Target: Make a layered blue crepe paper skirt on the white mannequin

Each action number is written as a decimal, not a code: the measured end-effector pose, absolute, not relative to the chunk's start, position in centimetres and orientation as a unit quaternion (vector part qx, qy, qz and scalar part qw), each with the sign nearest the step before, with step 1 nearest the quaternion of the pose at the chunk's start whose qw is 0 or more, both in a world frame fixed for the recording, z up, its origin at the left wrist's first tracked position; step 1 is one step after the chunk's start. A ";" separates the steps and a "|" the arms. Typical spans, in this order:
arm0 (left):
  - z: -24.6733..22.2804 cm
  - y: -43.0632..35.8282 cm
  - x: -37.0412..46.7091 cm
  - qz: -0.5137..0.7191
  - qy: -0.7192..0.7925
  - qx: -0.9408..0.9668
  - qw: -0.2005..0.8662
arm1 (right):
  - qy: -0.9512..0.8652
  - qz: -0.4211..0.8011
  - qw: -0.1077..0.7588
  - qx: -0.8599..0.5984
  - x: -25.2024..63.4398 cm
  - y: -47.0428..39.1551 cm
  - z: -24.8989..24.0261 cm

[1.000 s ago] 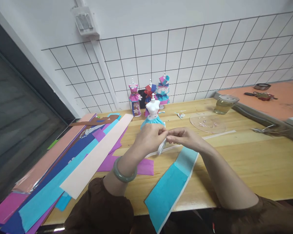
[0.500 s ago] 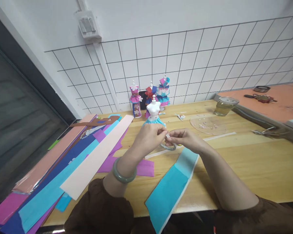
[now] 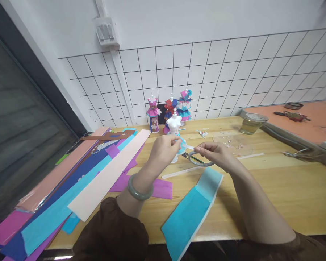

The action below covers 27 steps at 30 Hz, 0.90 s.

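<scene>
My left hand [image 3: 165, 150], a green bangle on its wrist, is closed in a pinch on one end of a short white strip [image 3: 189, 147]. The strip's other end sits between the thumb and finger of my right hand [image 3: 212, 152]. A grey ring-shaped roll [image 3: 199, 163] hangs just under my right hand. Behind my left hand stands a white mannequin [image 3: 174, 124] with a light blue skirt [image 3: 182, 145], partly hidden by the hand. Nearer me lies a turquoise paper piece [image 3: 190, 206].
Strips of coloured paper [image 3: 108, 174] cover the left of the wooden table [image 3: 260, 188]. Three dressed mannequins [image 3: 153, 112] stand at the back. A lidded cup [image 3: 252, 124] and a clear plate with small beads [image 3: 230, 143] are at the right. Keys lie on an orange surface [image 3: 274, 127].
My hands have moved apart, and the white strip now shows stretched between them. The grey roll has come into fuller view under my right hand. The camera view has shifted slightly.
</scene>
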<state>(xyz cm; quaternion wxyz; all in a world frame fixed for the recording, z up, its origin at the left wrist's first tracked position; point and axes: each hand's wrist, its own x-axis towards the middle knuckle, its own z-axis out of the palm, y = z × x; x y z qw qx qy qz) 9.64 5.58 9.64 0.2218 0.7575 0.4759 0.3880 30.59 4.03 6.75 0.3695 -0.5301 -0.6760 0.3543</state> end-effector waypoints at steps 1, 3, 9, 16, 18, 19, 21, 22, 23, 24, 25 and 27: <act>9.9 5.7 9.3 0.407 0.489 0.746 0.198 | -0.686 0.313 0.377 -0.537 30.9 4.2 6.7; 10.3 6.0 8.5 0.433 0.519 0.721 0.150 | -0.705 0.233 0.401 -0.537 31.5 4.7 6.3; 9.8 7.3 7.8 0.414 0.523 0.741 0.068 | -0.757 0.083 0.435 -0.481 32.2 6.1 5.5; 7.1 9.3 9.0 0.484 0.409 0.740 0.227 | -0.769 0.041 0.433 -0.468 29.8 6.9 8.2; 6.8 9.6 9.0 0.503 0.385 0.733 0.249 | -0.771 0.052 0.425 -0.471 29.1 7.5 9.2; 6.8 9.7 9.0 0.511 0.378 0.728 0.256 | -0.771 0.061 0.426 -0.470 28.7 7.8 9.5; 6.9 9.9 8.9 0.528 0.376 0.713 0.268 | -0.766 0.089 0.436 -0.464 27.9 8.5 9.9; 6.9 10.0 8.9 0.537 0.376 0.703 0.274 | -0.762 0.104 0.443 -0.461 27.5 8.8 10.0; 7.0 10.1 8.8 0.546 0.375 0.694 0.282 | -0.757 0.119 0.450 -0.458 27.1 9.1 10.0; 7.1 10.2 8.6 0.552 0.369 0.688 0.293 | -0.753 0.130 0.456 -0.456 26.8 9.4 10.0; 7.3 10.2 8.5 0.554 0.360 0.685 0.307 | -0.751 0.138 0.460 -0.453 26.5 9.6 10.0; 7.5 10.1 8.3 0.553 0.337 0.684 0.335 | -0.752 0.150 0.465 -0.443 26.2 9.9 9.9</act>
